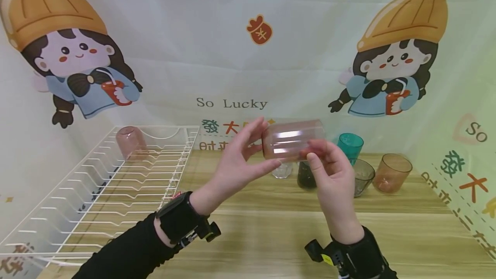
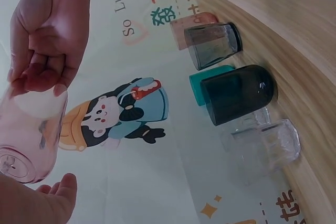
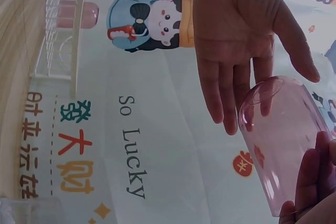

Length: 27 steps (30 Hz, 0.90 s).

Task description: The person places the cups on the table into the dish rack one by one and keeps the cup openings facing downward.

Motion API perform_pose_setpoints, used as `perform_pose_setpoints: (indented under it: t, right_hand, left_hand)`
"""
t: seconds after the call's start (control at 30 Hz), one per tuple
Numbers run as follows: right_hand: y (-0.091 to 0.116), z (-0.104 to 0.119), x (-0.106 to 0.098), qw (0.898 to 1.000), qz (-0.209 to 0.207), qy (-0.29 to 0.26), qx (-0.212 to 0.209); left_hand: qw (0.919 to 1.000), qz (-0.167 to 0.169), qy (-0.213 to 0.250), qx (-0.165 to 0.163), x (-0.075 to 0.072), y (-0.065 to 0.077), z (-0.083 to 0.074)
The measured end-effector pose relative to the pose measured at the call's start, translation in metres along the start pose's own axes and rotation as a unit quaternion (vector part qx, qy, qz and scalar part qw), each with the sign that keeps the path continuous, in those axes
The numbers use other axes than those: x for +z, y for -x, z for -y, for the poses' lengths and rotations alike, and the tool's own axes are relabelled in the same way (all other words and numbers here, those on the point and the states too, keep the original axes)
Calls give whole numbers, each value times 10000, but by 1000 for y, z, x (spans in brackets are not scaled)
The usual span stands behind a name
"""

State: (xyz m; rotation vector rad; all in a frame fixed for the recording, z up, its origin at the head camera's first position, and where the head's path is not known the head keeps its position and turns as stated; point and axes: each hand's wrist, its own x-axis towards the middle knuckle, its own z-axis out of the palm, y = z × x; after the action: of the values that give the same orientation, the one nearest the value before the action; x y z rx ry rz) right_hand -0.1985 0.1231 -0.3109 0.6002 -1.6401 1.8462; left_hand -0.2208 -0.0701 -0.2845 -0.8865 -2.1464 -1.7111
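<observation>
Hovering above the bench (image 1: 263,236), right of the white rack (image 1: 162,126), the pink glass (image 1: 288,140) lay sideways, its base towards the rack! The right hand (image 1: 334,175) pinched it by the open end, while the left hand (image 1: 238,160), on the rack's side, stood wide, thumb and fingers spread about the base; whether they touched it, you couldn't tell. At the rack's far end, a second pink glass (image 1: 131,142) sat upside down. To the rack's right stood a clear glass (image 1: 282,171), a dark glass (image 1: 305,176), a teal glass (image 1: 350,146), a grey glass (image 1: 363,178) and an orange glass (image 1: 392,175).
</observation>
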Motion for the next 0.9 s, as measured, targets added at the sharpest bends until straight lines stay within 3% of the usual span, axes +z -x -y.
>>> perform_pose_setpoints:
  t: [0.43,0.9]
  right_hand:
    - [7,-3,9,9992,-111,-370,-93]
    - [10,-4,8,9988,125,-444,-144]
  left_hand:
    - [9968,-62,802,-3,3,2,0]
    - [9965,-199,800,169,2,2,0]
